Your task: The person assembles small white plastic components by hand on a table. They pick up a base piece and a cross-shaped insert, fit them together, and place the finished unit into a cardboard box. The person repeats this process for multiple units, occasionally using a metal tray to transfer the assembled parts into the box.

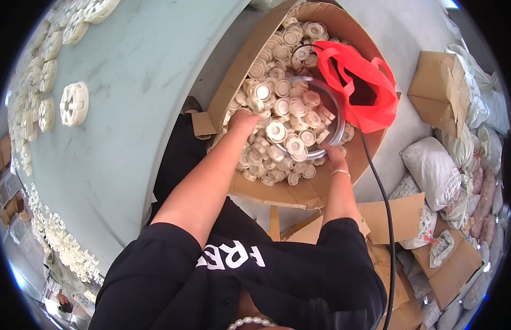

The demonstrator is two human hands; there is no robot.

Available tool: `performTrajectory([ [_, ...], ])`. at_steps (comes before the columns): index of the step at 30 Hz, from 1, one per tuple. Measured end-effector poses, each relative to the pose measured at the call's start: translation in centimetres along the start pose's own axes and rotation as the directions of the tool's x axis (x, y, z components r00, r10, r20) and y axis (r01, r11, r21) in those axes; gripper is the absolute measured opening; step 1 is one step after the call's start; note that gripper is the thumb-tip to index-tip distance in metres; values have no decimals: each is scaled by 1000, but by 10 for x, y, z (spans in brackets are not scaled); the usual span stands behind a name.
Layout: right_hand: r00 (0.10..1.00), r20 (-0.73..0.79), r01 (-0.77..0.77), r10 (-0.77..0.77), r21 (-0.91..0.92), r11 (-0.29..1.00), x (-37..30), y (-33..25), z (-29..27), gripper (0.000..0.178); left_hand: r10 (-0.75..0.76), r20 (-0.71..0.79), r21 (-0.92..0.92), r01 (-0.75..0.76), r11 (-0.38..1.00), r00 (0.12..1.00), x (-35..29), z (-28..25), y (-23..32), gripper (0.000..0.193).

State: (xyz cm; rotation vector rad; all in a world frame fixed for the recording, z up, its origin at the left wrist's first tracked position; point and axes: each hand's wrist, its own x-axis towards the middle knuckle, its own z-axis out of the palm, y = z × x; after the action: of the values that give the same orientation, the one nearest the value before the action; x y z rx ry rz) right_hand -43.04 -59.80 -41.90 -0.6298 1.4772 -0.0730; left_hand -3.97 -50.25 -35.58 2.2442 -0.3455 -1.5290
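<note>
A large cardboard box in front of me holds a heap of off-white round plastic caps. Within the heap lies a round metal basin, tilted and partly filled with the same caps. My right hand grips the basin's near right rim, thumb over the edge. On the heap's left side, my left hand reaches in among the caps; its fingers are mostly hidden by them, so their grip does not show.
A red fabric bag hangs at the box's right side, a black cable running past it. To the left stands a grey-green table with white round parts. Another cardboard box and stuffed sacks lie at right.
</note>
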Motion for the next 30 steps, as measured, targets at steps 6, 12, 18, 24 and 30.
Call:
performTrajectory([
  [6,997,56,-73,55,407,910,-101,28,37,18,-27,-89,145,40,989,996,-19,-1,-14,73],
  [12,970,199,45,-139,416,908,-102,66,87,18,-85,33,-478,90,874,996,-106,-27,31,67],
  [18,953,259,46,-158,391,919,-165,68,115,38,169,-105,-462,-198,864,980,-170,-79,-5,48],
  [24,889,378,36,-258,503,864,-306,28,155,60,344,-151,-570,-366,735,927,-298,-135,-13,40],
  [30,875,365,112,-319,489,865,-405,11,169,48,429,-181,-584,-447,677,885,-381,-178,-35,49],
])
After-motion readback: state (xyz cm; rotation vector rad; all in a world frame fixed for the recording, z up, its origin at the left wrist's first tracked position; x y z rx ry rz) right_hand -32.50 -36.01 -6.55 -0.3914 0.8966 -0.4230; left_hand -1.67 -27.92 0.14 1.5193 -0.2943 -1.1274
